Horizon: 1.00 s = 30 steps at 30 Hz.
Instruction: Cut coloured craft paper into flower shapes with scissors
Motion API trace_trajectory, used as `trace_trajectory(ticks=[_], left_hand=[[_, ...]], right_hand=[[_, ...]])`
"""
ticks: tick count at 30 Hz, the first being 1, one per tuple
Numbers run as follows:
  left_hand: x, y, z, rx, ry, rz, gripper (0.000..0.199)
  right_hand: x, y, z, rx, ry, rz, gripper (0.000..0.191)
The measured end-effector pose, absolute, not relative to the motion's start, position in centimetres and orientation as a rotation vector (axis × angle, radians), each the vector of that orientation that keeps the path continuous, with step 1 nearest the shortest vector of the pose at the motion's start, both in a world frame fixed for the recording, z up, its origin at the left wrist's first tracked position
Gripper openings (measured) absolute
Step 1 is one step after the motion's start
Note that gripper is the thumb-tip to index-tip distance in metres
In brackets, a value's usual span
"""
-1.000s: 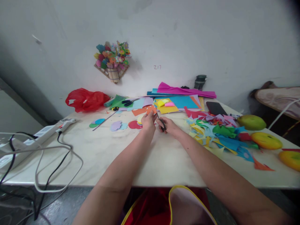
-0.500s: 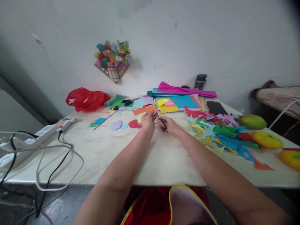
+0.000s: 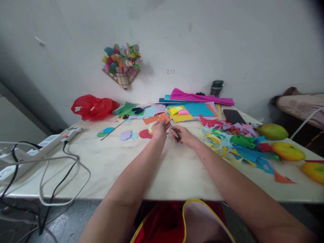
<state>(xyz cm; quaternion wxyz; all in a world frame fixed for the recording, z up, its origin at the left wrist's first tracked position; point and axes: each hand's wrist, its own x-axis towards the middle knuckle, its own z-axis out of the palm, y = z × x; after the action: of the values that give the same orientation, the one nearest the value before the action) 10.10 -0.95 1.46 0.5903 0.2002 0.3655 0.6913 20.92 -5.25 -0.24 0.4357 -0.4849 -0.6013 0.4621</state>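
Observation:
Pinched in my left hand [image 3: 159, 129] is a piece of orange paper [image 3: 164, 117], held above the table. My right hand [image 3: 183, 135] is closed round the dark handles of a pair of scissors [image 3: 175, 131], whose blades point up and away at the paper's right edge. Just left of my left hand lie red paper circles [image 3: 145, 134] and scalloped lilac and light blue cutouts [image 3: 126, 135]. Behind the hands, a yellow sheet [image 3: 180, 116] carries small yellow and pink pieces.
Paper scraps [image 3: 233, 141] are heaped at the right, beside a phone [image 3: 234, 116] and several mangoes [image 3: 288, 151]. Another pair of scissors [image 3: 138, 110] and a red plastic bag [image 3: 92, 107] lie at the back left. A power strip [image 3: 45, 145] with loose cables occupies the left side.
Almost nothing differs. My hands stay in place with the orange paper and scissors, with only a very slight shift of the right hand.

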Motion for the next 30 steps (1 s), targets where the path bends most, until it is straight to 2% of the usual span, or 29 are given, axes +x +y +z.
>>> trace_trajectory(ticks=[12, 30], left_hand=[[9.8, -1.5, 2.2, 0.476, 0.884, 1.569, 0.020], [9.1, -1.3, 2.3, 0.556, 0.926, 1.523, 0.012]], right_hand=[[21.2, -4.9, -0.7, -1.190, -1.523, 1.149, 0.032], [20.9, -5.5, 0.1, -1.205, -1.497, 1.173, 0.035]])
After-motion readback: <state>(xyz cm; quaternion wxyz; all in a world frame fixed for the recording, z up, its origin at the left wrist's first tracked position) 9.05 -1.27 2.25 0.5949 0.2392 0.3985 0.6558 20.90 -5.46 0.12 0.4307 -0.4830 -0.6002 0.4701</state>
